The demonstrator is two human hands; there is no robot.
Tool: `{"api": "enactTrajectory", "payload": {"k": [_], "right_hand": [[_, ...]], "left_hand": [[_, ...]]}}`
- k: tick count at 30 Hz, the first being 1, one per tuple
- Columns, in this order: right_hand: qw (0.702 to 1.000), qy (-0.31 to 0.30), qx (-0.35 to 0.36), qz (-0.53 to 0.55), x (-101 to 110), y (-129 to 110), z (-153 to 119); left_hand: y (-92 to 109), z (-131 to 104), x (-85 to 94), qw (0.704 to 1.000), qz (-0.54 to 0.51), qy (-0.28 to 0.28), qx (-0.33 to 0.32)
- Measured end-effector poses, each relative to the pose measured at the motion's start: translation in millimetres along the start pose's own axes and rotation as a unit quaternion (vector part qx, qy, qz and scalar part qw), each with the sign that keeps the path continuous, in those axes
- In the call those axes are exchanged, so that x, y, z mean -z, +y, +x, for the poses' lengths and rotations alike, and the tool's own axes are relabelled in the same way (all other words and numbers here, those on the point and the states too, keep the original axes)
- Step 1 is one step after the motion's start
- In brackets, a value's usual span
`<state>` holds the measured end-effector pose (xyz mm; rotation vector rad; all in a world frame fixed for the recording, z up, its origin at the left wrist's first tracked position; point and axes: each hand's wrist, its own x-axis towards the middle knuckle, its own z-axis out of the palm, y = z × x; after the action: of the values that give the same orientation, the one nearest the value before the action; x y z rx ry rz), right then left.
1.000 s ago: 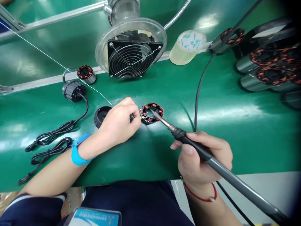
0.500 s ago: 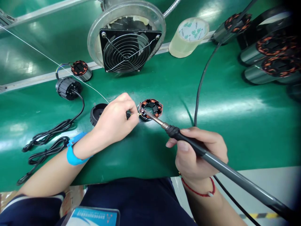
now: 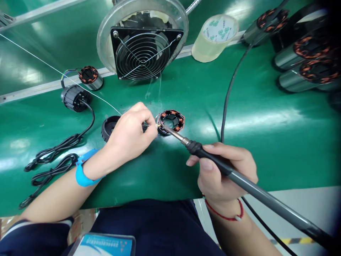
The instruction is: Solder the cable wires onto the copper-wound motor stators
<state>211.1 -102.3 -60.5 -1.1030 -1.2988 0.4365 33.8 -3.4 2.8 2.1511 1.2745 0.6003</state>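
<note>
Thumb and fingers of my left hand pinch a thin solder wire at the left side of a motor stator with copper windings. A short yellowish lead shows at my fingertips; what else they hold is hidden. My right hand grips a soldering iron by its black handle, from the right. The iron's tip meets the stator's left rim, close to my left fingertips. Partly behind my left hand lies a round black motor housing.
A fume extractor fan stands behind the stator, beside a tape roll. Several stators stand at the right. A black motor with coiled cable and another stator are at the left. The iron's cord crosses the bench.
Wisps of smoke now rise from the stator toward the fan. My left fingertips have shifted slightly at the stator's edge. The view has moved a little.
</note>
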Motion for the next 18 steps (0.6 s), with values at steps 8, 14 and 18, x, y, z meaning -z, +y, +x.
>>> {"api": "enactTrajectory", "payload": {"k": [8, 14, 18], "right_hand": [[1.000, -0.001, -0.002, 0.009, -0.3, -0.7, 0.5], [1.000, 0.004, 0.002, -0.003, -0.4, -2.7, 3.3], [0.999, -0.002, 0.000, -0.052, 0.0, -7.1, 10.5]], "left_hand": [[1.0, 0.0, -0.1, 1.000, 0.000, 0.000, 0.009], [-0.2, -0.2, -0.2, 1.000, 0.003, 0.002, 0.008], [-0.2, 0.2, 0.0, 1.000, 0.002, 0.004, 0.010]]}}
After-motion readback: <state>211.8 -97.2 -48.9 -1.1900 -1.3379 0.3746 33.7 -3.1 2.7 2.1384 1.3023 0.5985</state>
